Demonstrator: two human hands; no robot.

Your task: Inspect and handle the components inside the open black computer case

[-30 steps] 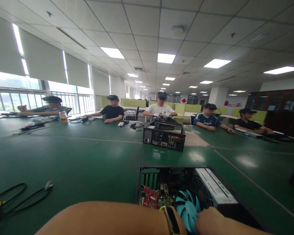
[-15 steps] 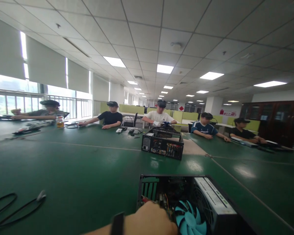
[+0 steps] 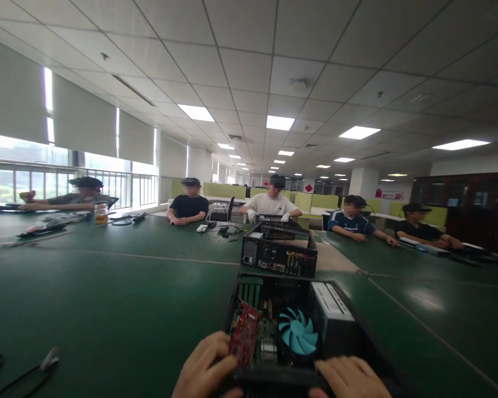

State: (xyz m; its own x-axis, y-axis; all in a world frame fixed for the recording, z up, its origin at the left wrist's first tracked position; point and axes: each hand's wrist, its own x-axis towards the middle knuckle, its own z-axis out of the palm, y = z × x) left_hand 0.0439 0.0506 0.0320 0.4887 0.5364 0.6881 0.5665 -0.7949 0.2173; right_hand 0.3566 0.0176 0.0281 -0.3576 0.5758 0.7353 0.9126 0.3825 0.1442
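Cable (image 3: 16,381), black: lying at the near left of the green table (image 3: 108,304), its pale connector pointing away from the wearer.
Bottle (image 3: 101,214), orange contents: standing at the far left, near a seated person in grey.
Person in black (image 3: 187,209): sitting across the table, hands together on its top.
Left hand (image 3: 207,365): grasping the near edge of the case (image 3: 274,377) at its left end, fingers closing over the rim.
Case: lying open side up on the table, right in front of the wearer, between both hands.
Red card (image 3: 244,331): standing inside the case at left, just beside the left hand's fingers; whether they are touching is unclear.
Second case (image 3: 280,255): resting just beyond the first, before a person in white (image 3: 269,204) wearing gloves.
Fan (image 3: 299,331), blue: sitting mid-case.
Power supply (image 3: 336,318): occupying the case's right side, beside the fan.
Right hand (image 3: 352,376): grasping the near edge at its right end, fingers lying over the rim.
Person in blue (image 3: 351,221): sitting at the far right, forearms resting on the table.
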